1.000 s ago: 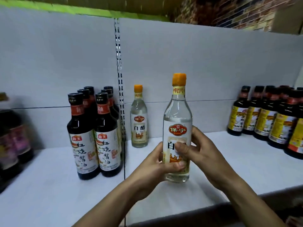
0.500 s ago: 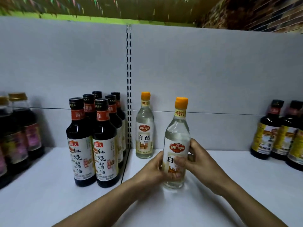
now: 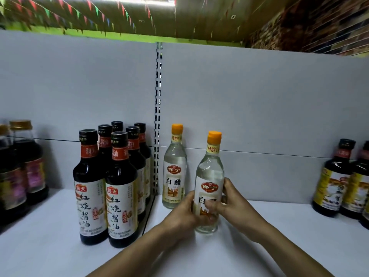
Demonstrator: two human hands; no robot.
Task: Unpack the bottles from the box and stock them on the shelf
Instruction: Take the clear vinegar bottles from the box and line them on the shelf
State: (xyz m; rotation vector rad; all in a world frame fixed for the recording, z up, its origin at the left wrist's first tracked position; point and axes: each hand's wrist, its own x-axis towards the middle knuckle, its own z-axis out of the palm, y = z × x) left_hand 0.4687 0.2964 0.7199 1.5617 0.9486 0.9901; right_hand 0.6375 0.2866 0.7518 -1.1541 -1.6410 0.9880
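A clear vinegar bottle [image 3: 209, 168] with an orange cap and white label stands upright on the white shelf [image 3: 279, 236]. My left hand [image 3: 182, 213] wraps its lower left side and my right hand [image 3: 234, 204] grips its right side, fingers across the label. A second identical clear bottle [image 3: 175, 168] stands just behind and to the left, against the grey back panel. The box is out of view.
Several dark soy sauce bottles [image 3: 111, 182] with red-and-white labels cluster to the left of the slotted upright [image 3: 158, 116]. More dark bottles [image 3: 22, 172] stand at far left, and yellow-labelled dark bottles [image 3: 337, 180] at far right.
Both hands have carried the clear bottle farther back on the shelf, nearer the second clear bottle. The view has tilted up and shifted left.
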